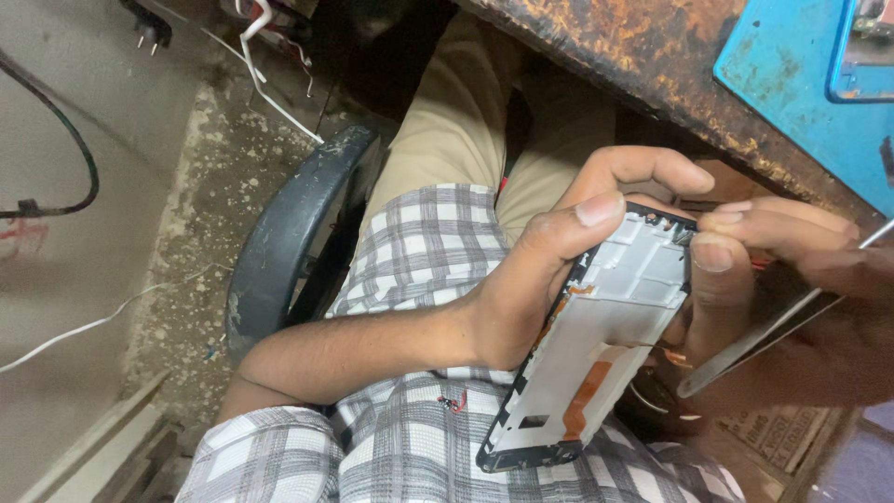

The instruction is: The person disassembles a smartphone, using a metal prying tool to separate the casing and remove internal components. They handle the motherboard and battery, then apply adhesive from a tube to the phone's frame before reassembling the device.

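Observation:
My left hand point(559, 251) grips an opened phone frame point(596, 340), white inside with a black rim and an orange flex strip, tilted over my lap. Its thumb lies along the frame's upper left edge and its fingers curl over the top. My right hand point(764, 247) pinches at the frame's top right corner with thumb and forefinger. A thin metal tool point(782, 321), like tweezers, runs slanted under the right hand; whether the right hand holds it is hard to tell.
A rusty table edge point(652, 56) crosses the top, with a blue mat point(792, 74) on it. A dark chair rim point(279, 242) sits at left over a concrete floor with white and black cables point(270, 88). My checked shirt and tan trousers fill the middle.

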